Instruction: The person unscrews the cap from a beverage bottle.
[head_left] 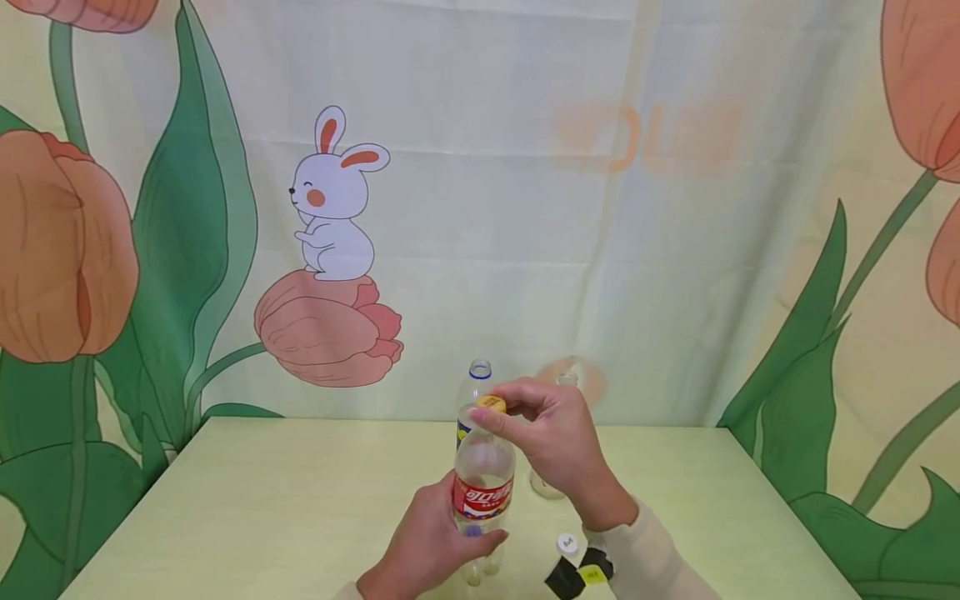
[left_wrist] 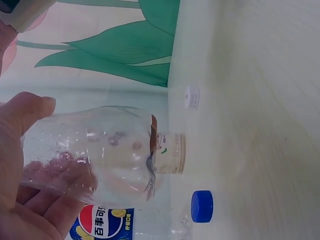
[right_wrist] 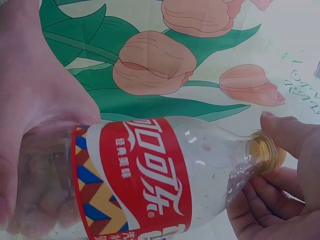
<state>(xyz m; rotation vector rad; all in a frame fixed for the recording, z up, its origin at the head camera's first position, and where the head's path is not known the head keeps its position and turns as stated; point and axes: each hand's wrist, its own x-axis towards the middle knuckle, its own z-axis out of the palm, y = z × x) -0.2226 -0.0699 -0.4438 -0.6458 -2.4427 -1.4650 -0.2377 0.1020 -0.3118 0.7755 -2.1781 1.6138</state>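
My left hand grips a clear plastic cola bottle with a red label around its lower half, held upright in front of me. My right hand pinches a yellow cap at the bottle's mouth between thumb and fingers. The right wrist view shows that cap sitting over the neck, with the thumb on one side and curled fingers on the other. In the left wrist view, the lower part of the bottle looks clear, with droplets inside.
Behind the cola bottle stands an uncapped bottle with a blue neck ring and a blue label. Another clear bottle is partly hidden by my right hand. A white cap and a blue cap lie on the table.
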